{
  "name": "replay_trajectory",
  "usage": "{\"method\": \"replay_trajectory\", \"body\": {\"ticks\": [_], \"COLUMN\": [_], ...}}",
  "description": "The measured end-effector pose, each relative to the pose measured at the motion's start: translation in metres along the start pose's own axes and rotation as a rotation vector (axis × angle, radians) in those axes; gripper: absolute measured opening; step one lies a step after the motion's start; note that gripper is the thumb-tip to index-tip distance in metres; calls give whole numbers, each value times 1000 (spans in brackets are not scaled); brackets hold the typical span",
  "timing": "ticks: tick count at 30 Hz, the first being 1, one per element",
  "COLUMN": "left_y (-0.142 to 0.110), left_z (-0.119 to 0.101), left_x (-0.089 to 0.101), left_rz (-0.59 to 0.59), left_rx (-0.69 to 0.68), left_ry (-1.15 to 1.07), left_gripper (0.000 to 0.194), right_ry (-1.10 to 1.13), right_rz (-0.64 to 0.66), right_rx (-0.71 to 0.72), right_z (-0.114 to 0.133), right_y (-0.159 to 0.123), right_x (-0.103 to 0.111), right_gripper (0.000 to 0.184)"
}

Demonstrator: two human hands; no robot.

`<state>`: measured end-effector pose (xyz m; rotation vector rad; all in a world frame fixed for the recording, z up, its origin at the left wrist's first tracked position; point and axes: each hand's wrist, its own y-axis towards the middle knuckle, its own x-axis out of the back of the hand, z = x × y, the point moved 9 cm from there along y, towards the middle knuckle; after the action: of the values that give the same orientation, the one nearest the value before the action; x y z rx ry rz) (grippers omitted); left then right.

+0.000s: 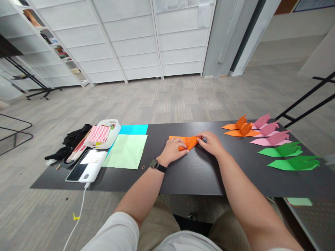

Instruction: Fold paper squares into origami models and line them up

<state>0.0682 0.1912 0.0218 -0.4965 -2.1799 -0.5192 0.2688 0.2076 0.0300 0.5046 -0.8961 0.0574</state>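
A partly folded orange origami paper (192, 142) lies on the dark table in front of me, one flat wing stretching to the left. My left hand (173, 150), with a black watch on the wrist, presses on its left and near side, fingers closed over the paper. At its right end, my right hand (210, 142) pinches the tip between thumb and fingers. To the right stand finished paper cranes: orange ones (245, 129), pink ones (272, 137) and green ones (293, 162).
Left on the table (151, 177) are pale green paper (128, 150), blue paper (136, 129), a white tray (116, 129) with a pink-patterned packet, a white power bank (92, 170) with a cable, and black cloth (75, 136). Carpet surrounds the table.
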Motion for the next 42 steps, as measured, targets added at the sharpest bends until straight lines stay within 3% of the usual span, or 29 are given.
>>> {"method": "replay_trajectory", "body": {"ticks": [16, 30, 42], "left_y": [-5, -5, -4], "left_z": [-13, -11, -12], "left_x": [-6, -9, -12], "left_rz": [72, 58, 81], "left_rx": [11, 20, -3], "left_ry": [96, 137, 163], "left_gripper": [18, 48, 24], "right_ry": [16, -79, -140], "right_rz": [16, 43, 53], "right_rx": [9, -72, -116], "right_z": [4, -13, -22], "right_y": [1, 2, 2], "right_x": [-4, -24, -33], "right_gripper": [18, 25, 25]}}
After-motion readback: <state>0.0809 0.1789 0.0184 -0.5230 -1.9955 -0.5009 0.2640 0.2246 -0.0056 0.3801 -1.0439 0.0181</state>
